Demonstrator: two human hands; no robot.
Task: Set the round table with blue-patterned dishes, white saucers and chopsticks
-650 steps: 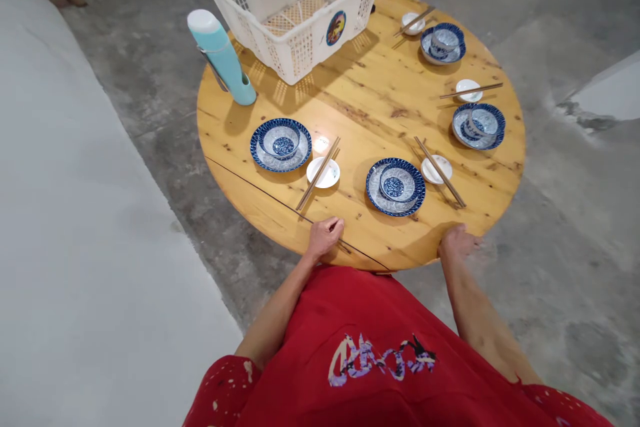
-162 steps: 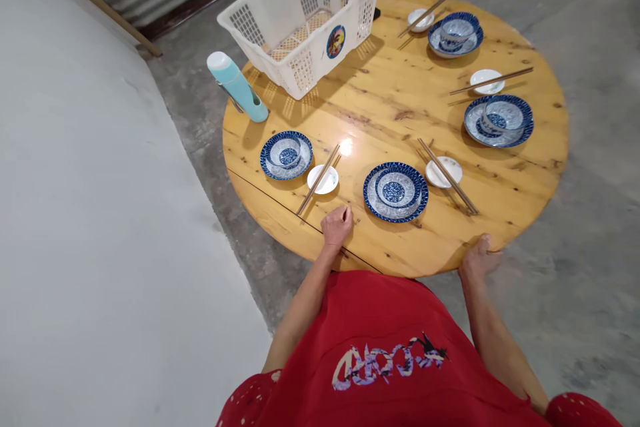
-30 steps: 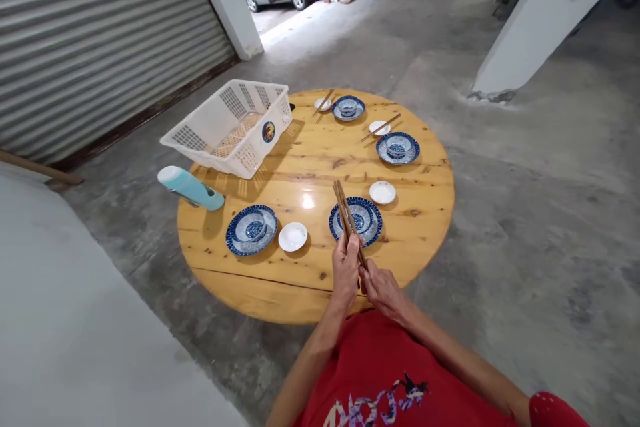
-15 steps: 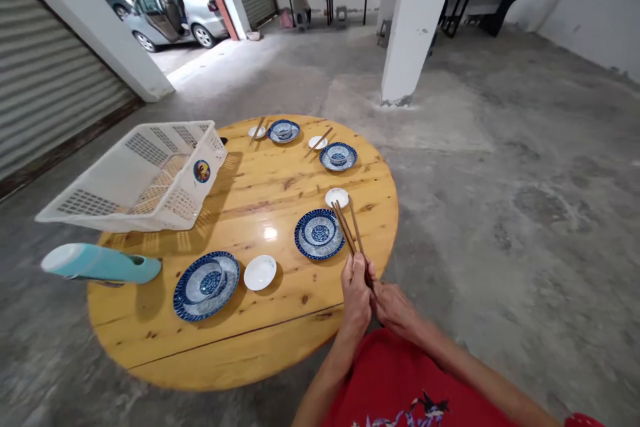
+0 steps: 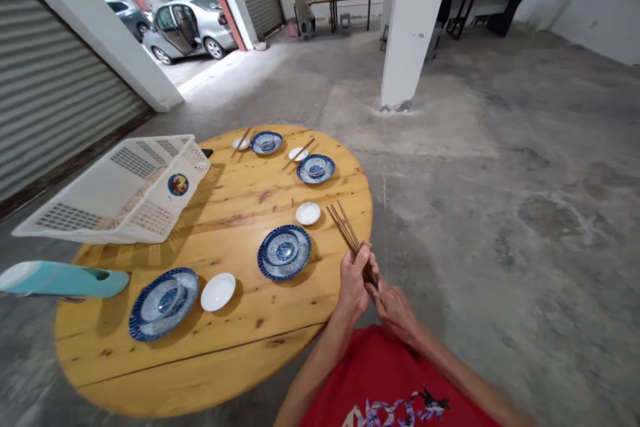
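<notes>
1. Chopsticks (image 5: 344,229) were held in both hands, just past the near right edge of the round table (image 5: 240,200).
2. Left hand (image 5: 354,280) was wrapped tight around the low end of the sticks, fingers closed on them.
3. Right hand (image 5: 393,305) sat just under and behind the left one, touching it. It also closed on the bottom of the sticks.
4. So the two hands were together, both clamped on the same bundle. How many sticks were in it was hard to count.
5. The sticks were long and thin. Their long line ran from the hands up and away, leaning a bit to the left.
6. The free tips pointed far and left, toward the small white dish (image 5: 308,213).
7. The sticks lay straight ahead of the hands. The left hand was higher on them, so it was the nearer one to the tips.
8. A blue plate (image 5: 284,252) with a little bowl in it sat on the table just left of the hands.
9. Another blue plate (image 5: 163,302) and a white dish (image 5: 218,291) sat further left, near the close edge.
10. Two more blue plates (image 5: 315,168) sat at the far side, with chopsticks (image 5: 299,153) lying on small dishes beside them.
11. A white basket (image 5: 116,190) stood on the far left part of the table, and a teal bottle (image 5: 60,279) sat at the left edge.
</notes>
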